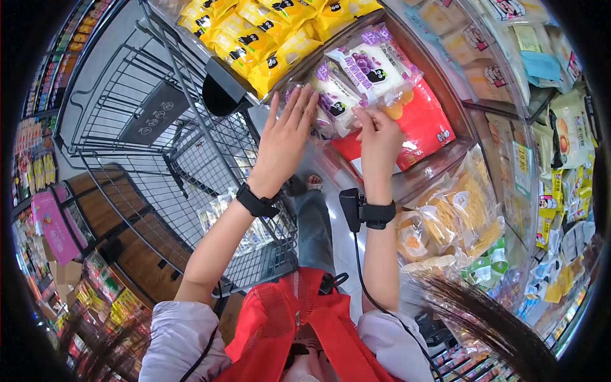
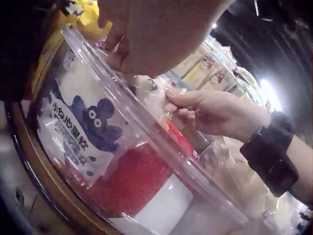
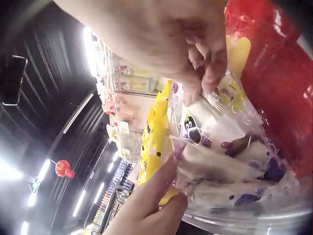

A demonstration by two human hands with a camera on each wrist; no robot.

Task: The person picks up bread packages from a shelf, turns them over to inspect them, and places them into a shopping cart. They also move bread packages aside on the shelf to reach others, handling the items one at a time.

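Clear-wrapped bread packs [image 1: 372, 67] with purple grape prints stand in a display bin beside a red panel [image 1: 423, 127]. My left hand [image 1: 283, 140] rests on the near-left side of the packs, its fingers straight along the wrapper. With thumb and fingertips, my right hand [image 1: 380, 137] pinches the clear wrapper edge of the nearer bread pack [image 1: 336, 99]. That pinch also shows in the right wrist view, where the right hand [image 3: 181, 44] overlaps the wrapper from above. Seen from the left wrist, another grape-print pack [image 2: 85, 127] stands behind the bin's clear wall [image 2: 142, 125].
Yellow snack packs [image 1: 273, 32] fill the bin's far section. A wire shopping cart [image 1: 184, 159] stands at the left, with packaged goods low inside. Bagged yellow baked goods [image 1: 452, 210] lie to the right, near stocked shelves [image 1: 560, 159].
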